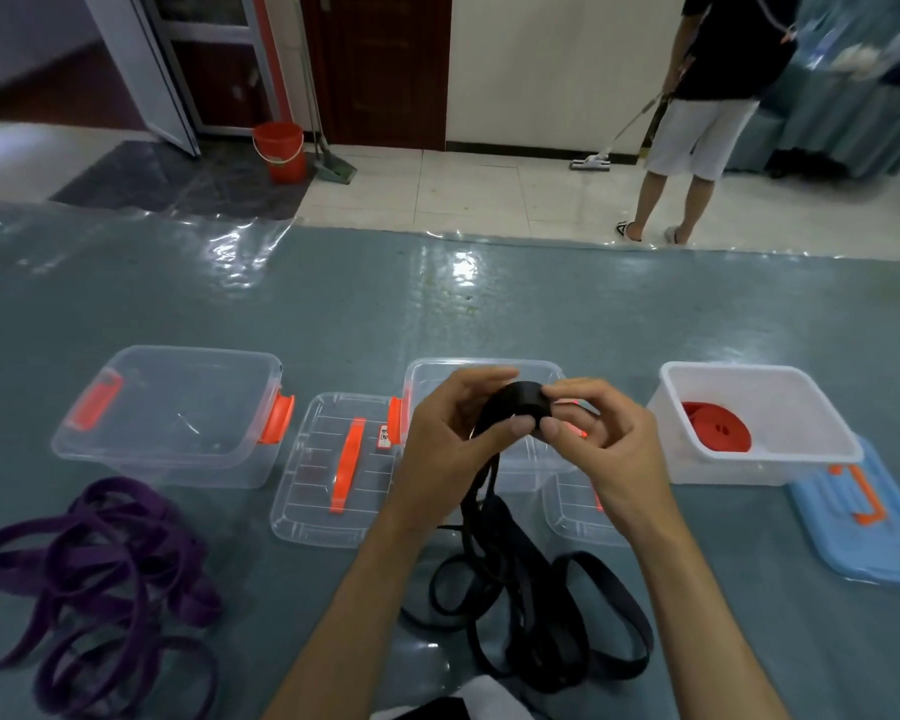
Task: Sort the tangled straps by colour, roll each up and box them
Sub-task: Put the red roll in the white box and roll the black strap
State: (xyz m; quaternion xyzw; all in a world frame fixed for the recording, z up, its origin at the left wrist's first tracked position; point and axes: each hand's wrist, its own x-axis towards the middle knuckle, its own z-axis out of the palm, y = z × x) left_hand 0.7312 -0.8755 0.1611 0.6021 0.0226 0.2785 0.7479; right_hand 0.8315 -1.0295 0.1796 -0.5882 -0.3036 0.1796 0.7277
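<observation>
A partly rolled black strap [521,407] is held up over the middle of the table. My left hand [453,439] grips the roll from the left and my right hand [598,433] pinches it from the right. Its loose tail hangs down into a tangled black heap [536,615] near the front edge. A purple strap [89,569] lies in a loose tangle at the front left. A rolled red strap [718,426] sits inside the white box [822,449] on the right. Behind my hands stands a clear box [489,368], and another clear box [167,407] stands at the left.
A clear lid with an orange handle [333,470] lies between the clear boxes. A second clear lid [572,517] lies under my right wrist. A blue lid [863,522] lies beside the white box. Beyond the table a person [697,122] mops the floor near an orange bucket [280,150].
</observation>
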